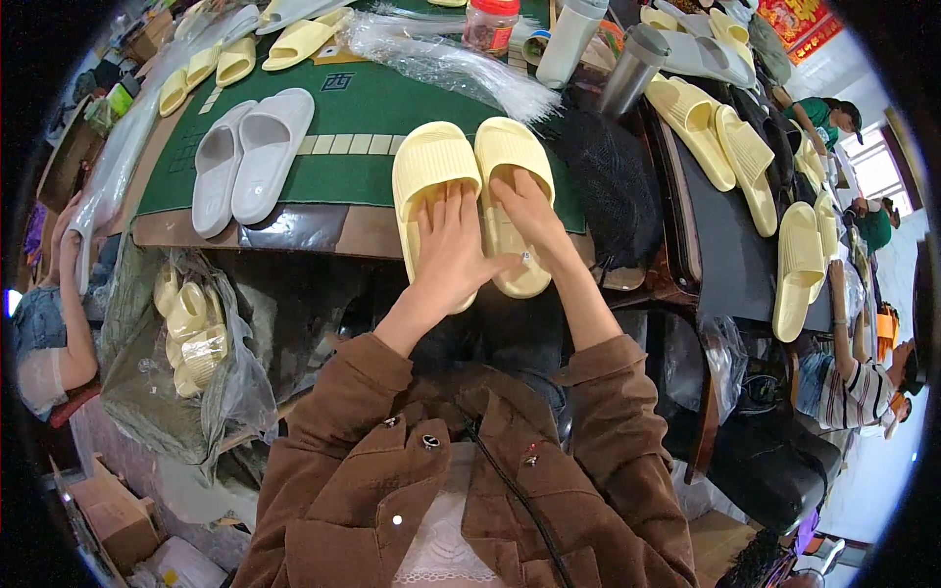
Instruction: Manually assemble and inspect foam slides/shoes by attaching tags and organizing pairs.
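A pair of pale yellow slide slippers lies side by side at the table's front edge, heels toward me and hanging past it. My left hand (448, 245) reaches into the left slipper (431, 157), fingers stretched flat on the footbed, tips under the ribbed strap. Its thumb points across to the right slipper's heel. My right hand (529, 214) lies in the right slipper (514, 149), thumb apart from the fingers, whose tips are partly hidden under the strap. A small white sticker (526, 256) shows near that heel.
Grey slippers (257, 157) stand left on the green mat (368, 98). Behind lie clear plastic strips (446, 59), a red-lidded jar (490, 24) and a steel tumbler (634, 69). More yellow slippers (750, 162) line the right. A sack (147, 382) of slippers hangs lower left. Other people work on both sides.
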A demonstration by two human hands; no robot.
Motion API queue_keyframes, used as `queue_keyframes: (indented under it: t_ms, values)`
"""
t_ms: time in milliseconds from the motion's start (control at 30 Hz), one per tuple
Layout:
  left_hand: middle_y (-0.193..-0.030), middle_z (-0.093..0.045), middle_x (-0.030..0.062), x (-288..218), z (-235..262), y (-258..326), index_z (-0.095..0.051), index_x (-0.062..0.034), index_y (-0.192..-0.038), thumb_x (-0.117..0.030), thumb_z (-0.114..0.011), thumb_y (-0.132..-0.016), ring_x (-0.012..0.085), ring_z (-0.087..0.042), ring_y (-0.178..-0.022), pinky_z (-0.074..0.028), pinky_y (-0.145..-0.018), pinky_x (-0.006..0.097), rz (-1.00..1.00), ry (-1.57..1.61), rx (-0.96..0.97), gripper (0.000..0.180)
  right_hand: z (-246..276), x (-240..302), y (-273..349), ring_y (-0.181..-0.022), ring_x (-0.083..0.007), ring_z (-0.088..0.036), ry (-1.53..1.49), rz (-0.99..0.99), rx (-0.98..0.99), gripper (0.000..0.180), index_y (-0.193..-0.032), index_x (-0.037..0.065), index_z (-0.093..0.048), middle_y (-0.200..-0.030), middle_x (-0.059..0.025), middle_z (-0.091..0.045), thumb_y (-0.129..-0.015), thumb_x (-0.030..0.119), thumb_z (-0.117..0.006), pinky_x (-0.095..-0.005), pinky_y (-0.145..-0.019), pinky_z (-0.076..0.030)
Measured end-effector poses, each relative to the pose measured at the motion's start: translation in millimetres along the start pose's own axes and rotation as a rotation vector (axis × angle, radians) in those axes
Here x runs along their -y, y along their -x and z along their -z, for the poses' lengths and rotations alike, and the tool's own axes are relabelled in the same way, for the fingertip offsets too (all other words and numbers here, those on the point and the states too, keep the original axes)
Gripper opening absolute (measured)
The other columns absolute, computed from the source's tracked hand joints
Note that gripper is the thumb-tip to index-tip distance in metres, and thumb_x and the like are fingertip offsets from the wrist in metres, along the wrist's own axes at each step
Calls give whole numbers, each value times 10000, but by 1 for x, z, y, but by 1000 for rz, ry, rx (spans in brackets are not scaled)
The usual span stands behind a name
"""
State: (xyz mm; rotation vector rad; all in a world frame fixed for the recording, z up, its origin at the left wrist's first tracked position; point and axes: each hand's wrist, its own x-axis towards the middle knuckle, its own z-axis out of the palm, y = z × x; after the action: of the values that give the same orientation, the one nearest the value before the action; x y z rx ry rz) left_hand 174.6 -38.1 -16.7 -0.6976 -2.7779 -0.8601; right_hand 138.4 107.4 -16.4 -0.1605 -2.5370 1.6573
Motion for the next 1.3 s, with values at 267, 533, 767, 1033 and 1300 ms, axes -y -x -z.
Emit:
queue_keyframes:
  t_ms: [267,533,767,1033,1300]
  values:
    - [-1436,-276,276,-3,7,10,-207,106,-1402,-467,-798,-598,415,-196,-1375,-96,-1129,532,-4,9,92,1151,-10,-10,-5,-1093,-410,-521,59,148,-84,410,-1094,-88,-548,-1134,-272,-568,-868,254,-542,-434,-949,-396]
    - [-1470,-221,283,-5,3,3,-197,97,-1412,-411,-773,-622,423,-165,-1388,-110,-1136,514,66,-17,134,1102,-2,-4,-4,-1102,-309,-519,52,4,38,422,-1181,-72,-509,-1198,-221,-546,-909,250,-532,-375,-944,-398]
    - [-1329,-416,254,7,-2,-19,-440,78,-1260,-363,-743,-688,405,-396,-1245,-214,-1072,540,55,6,-45,783,11,15,12,-1063,-331,-545,-73,69,92,394,-1145,-75,-538,-1149,-241,-562,-891,225,-564,-391,-920,-421]
    - [-1100,-591,268,20,-3,-47,-526,51,-1152,-353,-675,-798,409,-582,-1021,-479,-854,481,168,34,132,557,12,7,35,-1105,-374,-518,431,522,-86,367,-1157,-40,-581,-1126,-225,-558,-864,179,-616,-413,-948,-418]
    - [-1136,-593,257,16,-2,-43,-529,64,-1167,-425,-647,-808,376,-568,-1078,-433,-932,448,128,44,63,618,46,19,32,-869,-101,-593,17,277,-296,183,-1041,-18,-647,-939,-55,-660,-946,71,-517,-240,-789,-471]
